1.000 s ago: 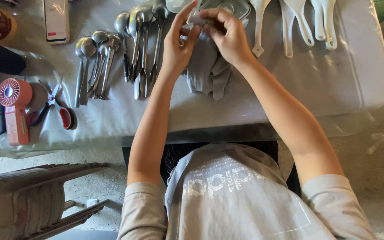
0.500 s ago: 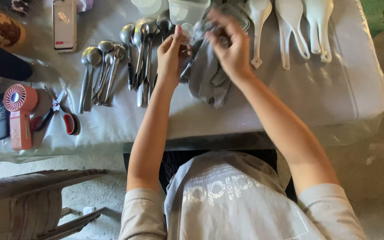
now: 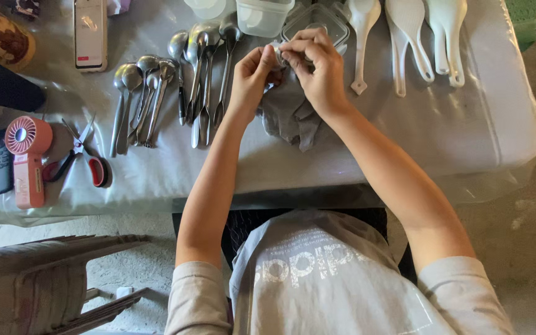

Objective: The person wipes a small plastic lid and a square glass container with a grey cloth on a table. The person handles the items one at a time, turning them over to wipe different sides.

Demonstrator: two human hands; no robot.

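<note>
A: Your table [image 3: 404,142] carries a grey cloth [image 3: 290,118]; your left hand [image 3: 252,74] and right hand [image 3: 317,65] pinch a small shiny piece above it.

B: Wiping step, I judge; both grips closed. Next, keep rubbing steadily.

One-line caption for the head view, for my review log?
Both hands, left hand and right hand, pinch a small item over a grey cloth beside metal spoons on a covered table.

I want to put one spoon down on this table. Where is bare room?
Free: the cloth right of the white rice paddles, toward the table's right edge, and the front strip below the grey rag. Crowded: the metal spoons, scissors and pink handheld fan at left, and the plastic containers at the back.
</note>
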